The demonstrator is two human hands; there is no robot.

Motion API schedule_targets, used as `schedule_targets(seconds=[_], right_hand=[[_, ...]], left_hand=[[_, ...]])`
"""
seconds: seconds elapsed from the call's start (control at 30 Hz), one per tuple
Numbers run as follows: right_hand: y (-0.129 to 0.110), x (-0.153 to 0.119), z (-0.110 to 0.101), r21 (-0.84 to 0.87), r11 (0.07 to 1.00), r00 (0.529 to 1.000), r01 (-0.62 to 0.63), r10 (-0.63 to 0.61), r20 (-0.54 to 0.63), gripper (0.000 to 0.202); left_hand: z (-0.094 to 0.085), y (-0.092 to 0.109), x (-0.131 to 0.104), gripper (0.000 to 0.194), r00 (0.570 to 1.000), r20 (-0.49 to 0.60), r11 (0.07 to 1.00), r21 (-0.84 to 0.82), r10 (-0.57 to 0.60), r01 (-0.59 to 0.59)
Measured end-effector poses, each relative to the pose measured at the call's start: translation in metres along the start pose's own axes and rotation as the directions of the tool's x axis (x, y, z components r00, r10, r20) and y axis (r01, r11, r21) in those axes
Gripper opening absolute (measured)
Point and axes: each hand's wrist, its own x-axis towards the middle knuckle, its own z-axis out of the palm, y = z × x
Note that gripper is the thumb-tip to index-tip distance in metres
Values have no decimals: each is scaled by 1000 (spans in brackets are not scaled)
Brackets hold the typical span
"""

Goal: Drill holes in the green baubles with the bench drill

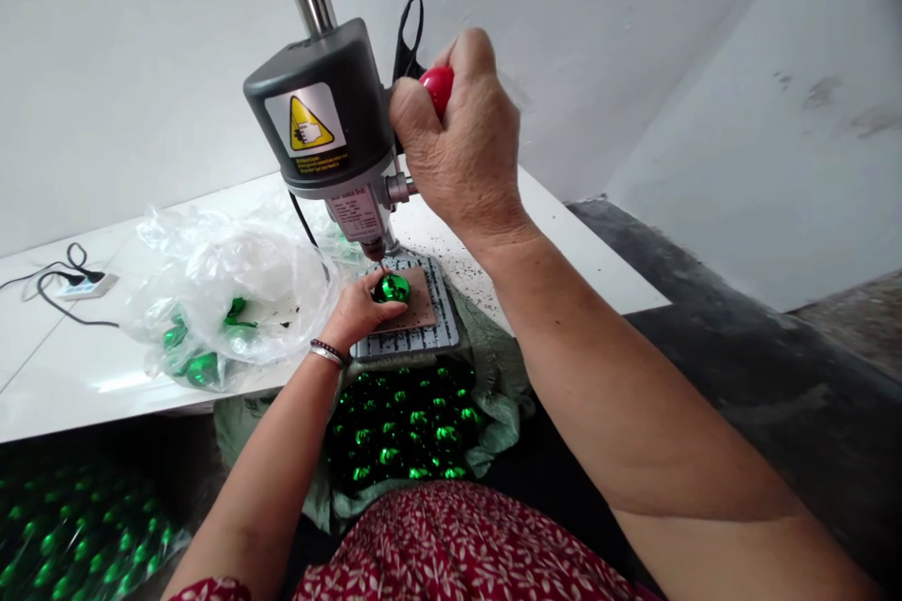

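Observation:
A shiny green ball [395, 288] rests on a brown board [421, 300] on the metal base [445, 324] of a bench drill [320, 113]. My left hand [358, 308] grips the ball from its left side, with thumb and fingers around it. Right above the ball is the drill's thin bit; whether it touches the ball I cannot tell. My right hand [461, 136] is closed around the red knob [438, 89] of the drill's lever, at the right of the drill head.
Clear plastic bags [246, 272] with green pieces lie left of the drill on the white table [63, 385]. Behind them is a power strip [88, 286]. A green sack [500, 385] of green balls hangs below the table edge; more balls [77, 526] are at the lower left.

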Motion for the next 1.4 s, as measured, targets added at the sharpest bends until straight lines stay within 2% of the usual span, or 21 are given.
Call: schedule_targets(seconds=[0.17,0.37,0.47,0.6,0.87,1.17,1.3,1.4], right_hand=[[0,0,0,14,1000,1000,-2,2,-28,28],[4,-3,1,33,999,998,32,-30,-49,25],[6,-9,0,23,998,995,57,-55,-86,24],[9,-26,-2,16,988,973,152,-147,-178,19],[18,-48,-9,-144,966,955,214,-238,-177,15],[29,-64,-6,-252,915,902,315,-371,-222,12],[32,-73,-4,-264,895,864,360,-427,-267,11],[34,-78,-3,-251,896,858,366,-429,-282,11]], left_hand=[[5,-5,-4,74,999,10,991,-120,-52,53],[9,-9,-5,70,1000,1,983,-183,-8,8],[8,-6,-7,67,1000,7,983,-182,6,-5],[6,-3,-10,73,1000,7,990,-141,-24,25],[7,-3,-11,68,1000,-2,991,-130,-20,20],[9,-8,-11,68,1000,-19,991,-132,-12,10],[10,-11,-10,60,1000,-17,989,-149,21,-23],[10,-11,-11,56,999,-21,989,-142,26,-29]])
